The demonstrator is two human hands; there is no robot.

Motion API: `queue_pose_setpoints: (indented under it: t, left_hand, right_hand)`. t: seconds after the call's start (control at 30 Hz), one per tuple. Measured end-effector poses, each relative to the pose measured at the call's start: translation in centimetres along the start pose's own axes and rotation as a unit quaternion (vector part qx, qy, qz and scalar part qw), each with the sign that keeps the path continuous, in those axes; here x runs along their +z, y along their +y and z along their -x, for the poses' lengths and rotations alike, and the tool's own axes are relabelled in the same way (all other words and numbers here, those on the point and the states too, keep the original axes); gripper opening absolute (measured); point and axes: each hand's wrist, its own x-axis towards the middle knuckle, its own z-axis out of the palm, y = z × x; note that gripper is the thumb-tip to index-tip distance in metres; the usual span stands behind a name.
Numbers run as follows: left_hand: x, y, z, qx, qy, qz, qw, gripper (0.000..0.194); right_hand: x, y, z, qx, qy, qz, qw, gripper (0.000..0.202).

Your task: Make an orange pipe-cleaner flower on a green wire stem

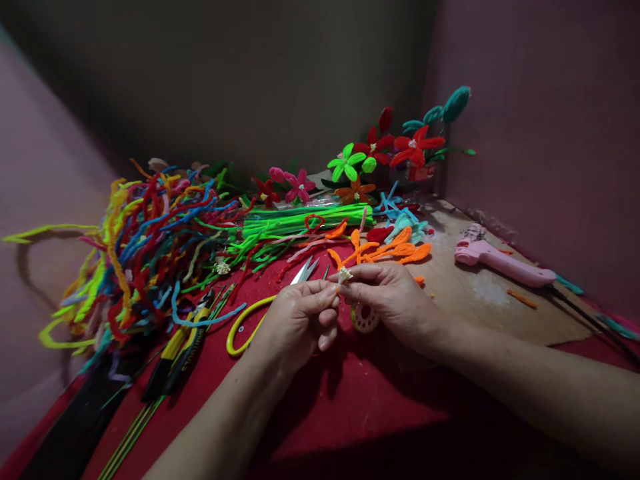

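Observation:
Both hands meet at the centre of the head view, pinched around a small bunch of cream flower stamens [345,275]. My left hand [303,317] is closed, thumb and forefinger at the base of the bunch, other fingers curled. My right hand [393,293] grips the same base from the other side. A pale spool with holes round its centre [364,317] shows just below my right fingers; whether it is held or lying there I cannot tell. Yellow-handled scissors [245,327] lie partly behind my left hand. Orange pipe-cleaner petals [400,248] lie just beyond the right one.
A large tangle of coloured pipe cleaners [150,247] is heaped at left, near black-and-yellow pliers [183,343] and thin green stems [135,433]. Green pipe cleaners [305,219] lie behind. Finished flowers [347,162] stand along the back. A pink glue gun [505,261] rests on a board [480,317].

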Motion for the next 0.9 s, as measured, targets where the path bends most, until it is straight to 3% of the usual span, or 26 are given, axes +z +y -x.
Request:
queue_pose_setpoints:
  t: [0.07, 0.17, 0.27, 0.33, 0.4, 0.63, 0.77, 0.9]
  left_hand:
    - [0.1, 0.0, 0.1, 0.008, 0.0, -0.022, 1.0, 0.016]
    - [0.6, -0.1, 0.4, 0.071, 0.065, -0.104, 0.99, 0.015]
    - [1.3, 0.0, 0.8, 0.158, 0.151, -0.215, 0.952, 0.012]
    - [1.4, 0.0, 0.9, 0.196, 0.176, -0.26, 0.929, 0.011]
    - [1.3, -0.1, 0.9, 0.194, 0.169, -0.271, 0.928, 0.013]
    - [0.6, -0.1, 0.7, 0.086, 0.058, -0.171, 0.98, 0.026]
    - [0.4, 0.1, 0.6, 0.027, 0.015, -0.072, 0.997, 0.024]
    - [0.7, 0.0, 0.6, 0.051, 0.035, -0.116, 0.991, 0.023]
  right_hand:
    - [0.1, -0.2, 0.2, -0.018, 0.023, 0.012, 1.0, 0.009]
    - [0.1, -0.4, 0.4, -0.01, 0.034, 0.014, 0.999, 0.01]
    - [0.0, -0.4, 0.3, -0.002, 0.037, 0.009, 0.999, 0.01]
    - [-0.1, -0.4, 0.3, -0.013, 0.033, 0.01, 0.999, 0.01]
    - [-0.2, -0.6, 0.3, -0.027, 0.017, 0.01, 0.999, 0.009]
    - [-0.6, -0.9, 0.2, -0.017, -0.056, -0.022, 0.998, 0.012]
    - [-0.7, -0.5, 0.0, -0.012, -0.05, -0.071, 0.996, 0.01]
    - [-0.6, -0.5, 0.0, 0.001, -0.042, -0.069, 0.997, 0.009]
